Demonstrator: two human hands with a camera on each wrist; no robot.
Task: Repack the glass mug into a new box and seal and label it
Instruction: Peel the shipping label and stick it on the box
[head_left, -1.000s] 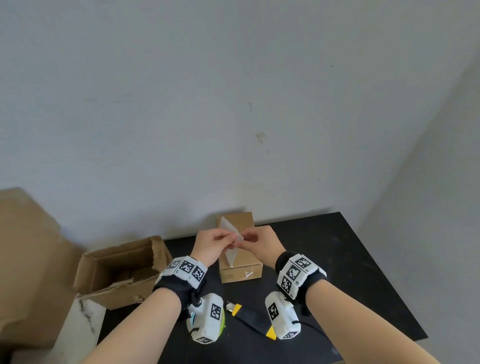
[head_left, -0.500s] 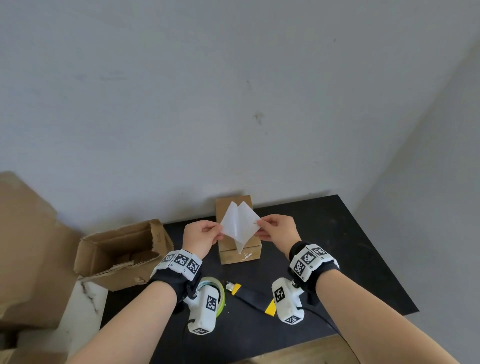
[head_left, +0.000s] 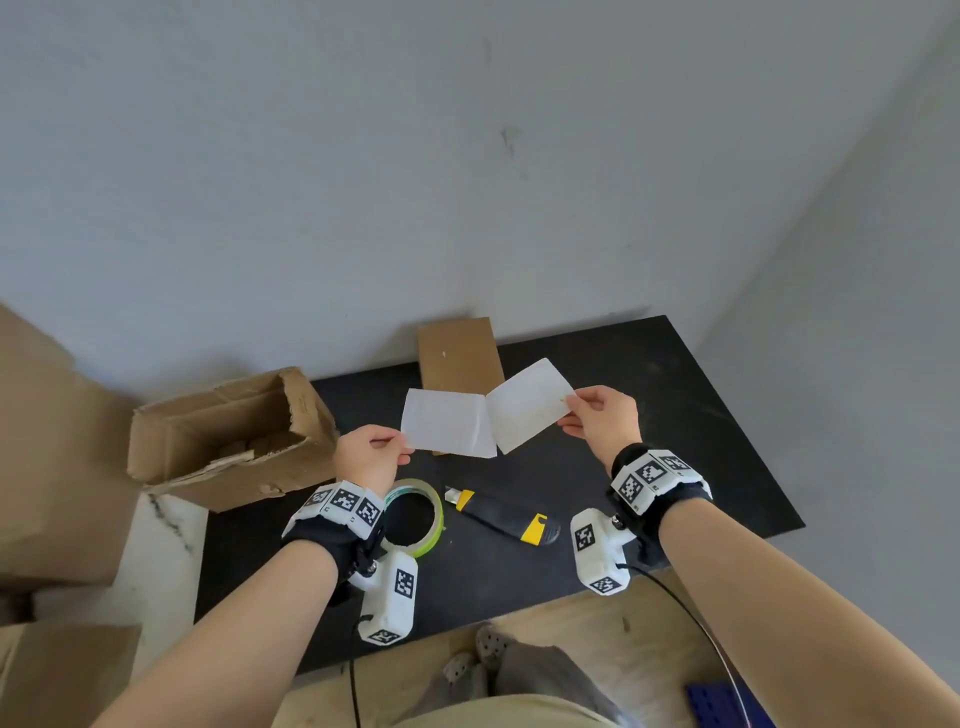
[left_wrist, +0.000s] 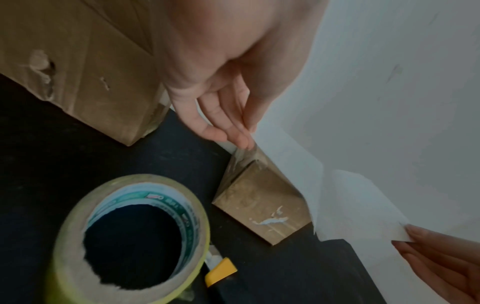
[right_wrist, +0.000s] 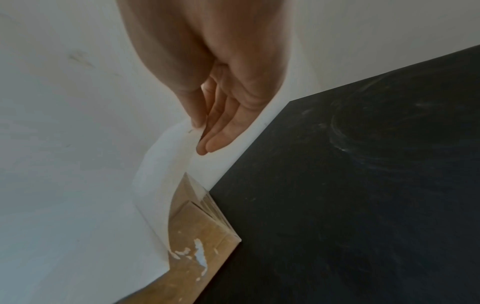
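Observation:
A white label sheet is spread in two joined halves above the table. My left hand (head_left: 401, 451) pinches the left half (head_left: 447, 428) at its left edge. The right half (head_left: 530, 405) is pinched at its right corner by my right hand (head_left: 569, 411). Behind and under the sheets stands the small shut brown box (head_left: 460, 353), taped on top, also seen in the left wrist view (left_wrist: 262, 207) and the right wrist view (right_wrist: 197, 236). The glass mug is not visible.
An open, worn cardboard box (head_left: 228, 436) lies at the left of the black table (head_left: 675, 441). A tape roll (head_left: 415, 512) and a black-and-yellow utility knife (head_left: 501, 517) lie near the front. Larger cardboard stands far left. The wall is close behind.
My hands have moved apart, pulling the two white halves open from a small folded shape into a wide spread. The view has tilted down towards the table.

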